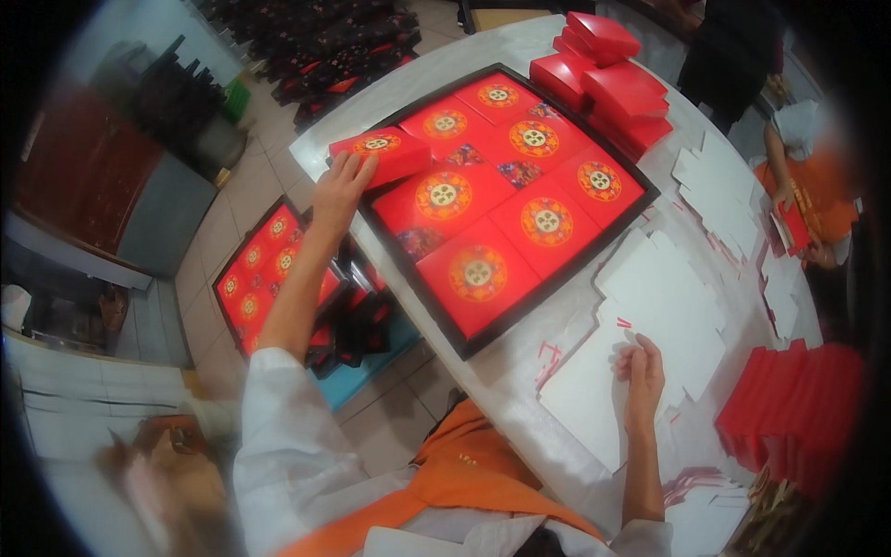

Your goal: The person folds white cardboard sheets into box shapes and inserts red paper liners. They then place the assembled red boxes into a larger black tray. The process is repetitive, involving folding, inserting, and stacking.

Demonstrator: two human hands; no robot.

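At the left corner of a black-framed tray (413, 306), my left hand (345, 181) grips a red box (394, 160) with a round orange-and-gold emblem on top. The box sits raised above its neighbours, tilted over the tray's edge. Inside the tray lie several red boxes (548, 221) with the same emblem, with small multicoloured patches between them. My right hand (639, 376) hovers over, or rests on, white die-cut card sheets (589, 390); I cannot tell which. Its fingers are curled together, and nothing shows in them. Small red strips (624, 323) lie just beyond its fingertips.
Red boxes (613, 79) are piled at the table's far end, and red folded pieces (789, 404) stand at right. More white sheets (719, 190) lie along the right side. Another filled tray (264, 265) stands low at left. Across the table, a person's hand (784, 197) holds something red.
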